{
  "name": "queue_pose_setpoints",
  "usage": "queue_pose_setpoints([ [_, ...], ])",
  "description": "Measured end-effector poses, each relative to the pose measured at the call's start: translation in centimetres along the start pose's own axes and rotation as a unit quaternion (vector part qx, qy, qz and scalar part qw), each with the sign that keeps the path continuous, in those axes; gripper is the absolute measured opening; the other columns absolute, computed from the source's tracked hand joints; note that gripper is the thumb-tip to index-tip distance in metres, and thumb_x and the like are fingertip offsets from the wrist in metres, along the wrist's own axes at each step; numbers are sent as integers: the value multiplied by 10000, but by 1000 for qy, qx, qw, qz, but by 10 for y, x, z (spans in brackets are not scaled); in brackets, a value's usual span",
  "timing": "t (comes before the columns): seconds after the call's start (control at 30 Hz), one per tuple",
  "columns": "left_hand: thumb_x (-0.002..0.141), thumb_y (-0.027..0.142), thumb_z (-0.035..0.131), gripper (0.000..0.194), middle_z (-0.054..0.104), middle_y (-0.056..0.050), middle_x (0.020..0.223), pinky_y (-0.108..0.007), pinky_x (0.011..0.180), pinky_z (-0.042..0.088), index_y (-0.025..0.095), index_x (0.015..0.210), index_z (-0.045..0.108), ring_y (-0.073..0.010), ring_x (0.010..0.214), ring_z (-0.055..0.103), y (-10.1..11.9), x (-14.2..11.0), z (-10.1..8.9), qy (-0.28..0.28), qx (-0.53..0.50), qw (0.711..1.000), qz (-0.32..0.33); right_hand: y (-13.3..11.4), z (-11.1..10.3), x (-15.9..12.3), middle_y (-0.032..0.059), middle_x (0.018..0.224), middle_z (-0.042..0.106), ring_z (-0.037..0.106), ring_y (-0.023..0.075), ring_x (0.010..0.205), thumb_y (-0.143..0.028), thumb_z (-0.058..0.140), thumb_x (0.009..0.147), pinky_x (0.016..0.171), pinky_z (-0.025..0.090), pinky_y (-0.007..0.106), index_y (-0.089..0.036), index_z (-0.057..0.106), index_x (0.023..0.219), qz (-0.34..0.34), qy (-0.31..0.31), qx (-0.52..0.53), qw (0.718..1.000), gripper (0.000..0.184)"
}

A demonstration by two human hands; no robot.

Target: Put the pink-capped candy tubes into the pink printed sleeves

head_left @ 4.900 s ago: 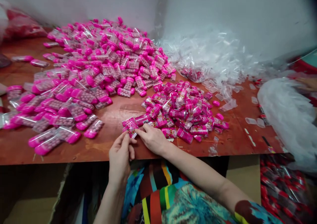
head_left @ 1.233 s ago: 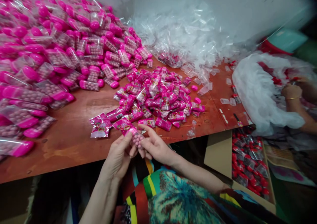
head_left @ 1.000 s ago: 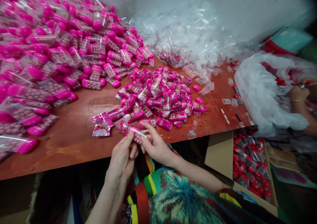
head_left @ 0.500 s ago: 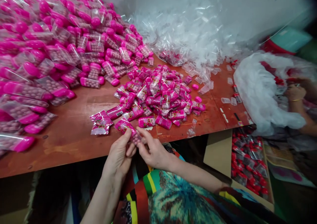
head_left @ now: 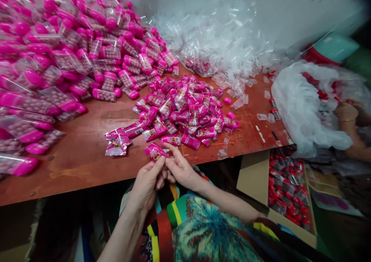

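At the table's front edge a pink printed candy packet points up and away from my fingers. My left hand is closed, its thumb and fingers pinching the packet's near end. Against it, my right hand pinches the same end, with its index finger stretched along the packet's side. Both hands cover that end, so the candies inside are hidden. Just beyond lies a heap of similar pink packets. A few packets, among them a flat-looking wrapped one, lie to the left of my hands.
A large pile of pink-capped clear candy containers fills the table's left. Clear plastic sleeves are heaped at the back. On the right are a carton of red-capped containers, a white plastic bag and another person's hand.
Both hands have drawn slightly nearer and to the right with the packet. Its pink candies, showing between my fingers before, are now covered.
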State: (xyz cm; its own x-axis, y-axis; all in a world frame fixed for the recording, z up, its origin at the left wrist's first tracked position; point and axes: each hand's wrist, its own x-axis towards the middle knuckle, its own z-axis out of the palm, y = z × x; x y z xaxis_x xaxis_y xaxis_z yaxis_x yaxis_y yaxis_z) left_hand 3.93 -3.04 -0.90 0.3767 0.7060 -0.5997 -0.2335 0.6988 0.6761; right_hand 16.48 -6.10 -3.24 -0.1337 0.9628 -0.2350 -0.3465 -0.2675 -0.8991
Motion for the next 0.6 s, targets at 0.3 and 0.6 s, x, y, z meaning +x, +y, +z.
queue_pose_setpoints([
  [0.3, 745, 436, 767, 331, 493, 57, 399, -168, 355, 168, 151, 800, 608, -35, 293, 303, 0, 3, 5, 24, 10, 998, 62, 4, -7, 0, -94, 585, 552, 456, 60, 374, -455, 516, 959, 384, 353, 160, -179, 267, 1464, 8, -20, -16, 1000, 627],
  [0.6, 849, 526, 623, 421, 696, -36, 774, -180, 355, 203, 159, 1056, 620, -22, 353, 352, -5, -7, 6, 53, 44, 991, 112, -50, -12, 19, -53, 610, 615, 471, 66, 397, -412, 539, 957, 405, 346, 166, -219, 371, 1419, -29, -1, 37, 999, 529],
])
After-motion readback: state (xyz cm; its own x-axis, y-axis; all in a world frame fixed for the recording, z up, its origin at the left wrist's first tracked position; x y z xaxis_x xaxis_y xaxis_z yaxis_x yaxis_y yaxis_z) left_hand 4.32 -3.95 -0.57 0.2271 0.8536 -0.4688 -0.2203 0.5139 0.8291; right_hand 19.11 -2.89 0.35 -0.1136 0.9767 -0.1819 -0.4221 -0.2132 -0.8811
